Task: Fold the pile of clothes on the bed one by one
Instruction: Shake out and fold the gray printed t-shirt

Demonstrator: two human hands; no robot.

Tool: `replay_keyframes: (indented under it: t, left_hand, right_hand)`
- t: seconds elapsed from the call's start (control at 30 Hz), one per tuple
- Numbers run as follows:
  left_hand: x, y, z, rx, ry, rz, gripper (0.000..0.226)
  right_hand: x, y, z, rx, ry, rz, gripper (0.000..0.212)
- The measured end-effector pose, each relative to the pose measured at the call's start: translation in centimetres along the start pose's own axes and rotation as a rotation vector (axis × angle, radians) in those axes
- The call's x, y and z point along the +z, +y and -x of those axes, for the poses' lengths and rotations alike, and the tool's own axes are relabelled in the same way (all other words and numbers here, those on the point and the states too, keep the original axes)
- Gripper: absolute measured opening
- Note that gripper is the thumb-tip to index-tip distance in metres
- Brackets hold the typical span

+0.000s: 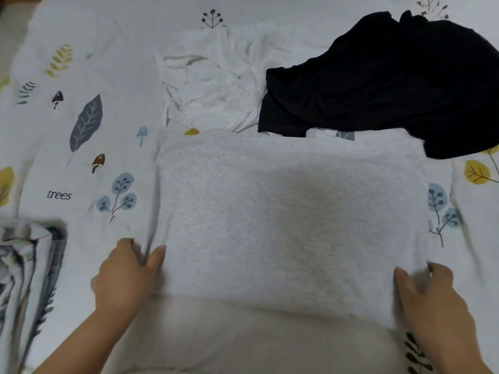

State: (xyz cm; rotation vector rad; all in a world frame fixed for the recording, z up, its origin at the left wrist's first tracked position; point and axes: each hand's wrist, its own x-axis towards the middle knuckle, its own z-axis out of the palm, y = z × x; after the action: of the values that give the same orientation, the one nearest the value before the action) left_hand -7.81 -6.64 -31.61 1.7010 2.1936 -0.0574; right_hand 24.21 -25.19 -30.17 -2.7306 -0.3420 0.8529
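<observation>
Hands [127, 273] [432, 295] reach forward, each pinching a near corner of the white towel [291, 211]

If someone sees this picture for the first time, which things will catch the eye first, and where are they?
First the fleece, spread flat in the middle of the bed, with the left hand and right hand pinching its near corners. Next the black garment, crumpled at the far right. Between them, behind the fleece, lies a rumpled white garment.

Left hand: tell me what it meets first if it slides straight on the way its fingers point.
The left hand points up the bed along the grey fleece's left edge; probably only printed bedsheet ahead, as far as the picture shows.
</observation>
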Motion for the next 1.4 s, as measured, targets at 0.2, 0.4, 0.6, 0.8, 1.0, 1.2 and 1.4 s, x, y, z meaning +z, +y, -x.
replay_keyframes:
  t: [0.2,0.4,0.6,0.8,1.0,1.2,1.4]
  left_hand:
    - [-1.1,-1.5,1.3,0.037,0.034,0.199,0.028]
    - [-2.8,-5.3,1.5,0.095,0.006,0.430,0.014]
    - [-1.0,-6.6,3.1,0.053,-0.148,0.019,0.032]
    - [1.2,0.4,4.5,0.760,0.082,-0.131,0.058]
    - [3.9,4.1,5.2,0.847,-0.382,-0.505,0.072]
    - [-1.1,6.1,4.9,0.500,-0.573,0.327,0.043]
    - [-6.9,3.8,0.6,0.145,-0.715,0.939,0.030]
  right_hand:
    - [0.0,0.2,0.6,-0.114,-0.052,-0.054,0.029]
    - [-1.4,12.8,-8.2,-0.166,0.044,0.077,0.067]
    - [-2.4,6.4,-2.0,-0.008,-0.006,0.122,0.043]
    - [-2.1,3.8,0.2,0.137,-0.031,-0.110,0.036]
    - [-1.6,8.6,-2.7,0.082,-0.009,-0.156,0.072]
    - [-1.6,-8.1,10.6,-0.476,0.279,-0.065,0.026]
    - [7.3,-13.8,16.7,-0.958,0.219,-0.005,0.039]
